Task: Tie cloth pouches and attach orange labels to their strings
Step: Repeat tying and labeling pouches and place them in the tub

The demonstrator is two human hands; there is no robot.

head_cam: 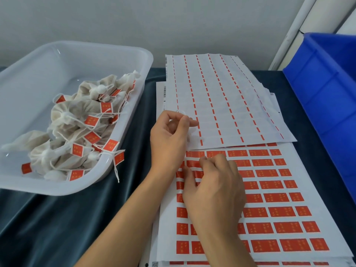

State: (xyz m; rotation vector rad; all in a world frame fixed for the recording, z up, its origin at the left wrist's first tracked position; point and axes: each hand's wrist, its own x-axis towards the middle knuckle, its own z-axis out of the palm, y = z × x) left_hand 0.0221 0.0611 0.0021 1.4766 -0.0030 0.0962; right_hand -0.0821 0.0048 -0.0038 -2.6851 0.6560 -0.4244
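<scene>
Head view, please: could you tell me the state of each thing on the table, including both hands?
Left hand: raised, fingers curled, pinching something small and white; cannot tell what.
Right hand: on the label sheet, fingertips picking at a label.
Label sheet: flat, mostly full of orange labels.
Used sheet: labels gone, lying over the label sheet's far end.
Tray: holds tied, labelled pouches.
Blue bin: contents hidden.
</scene>
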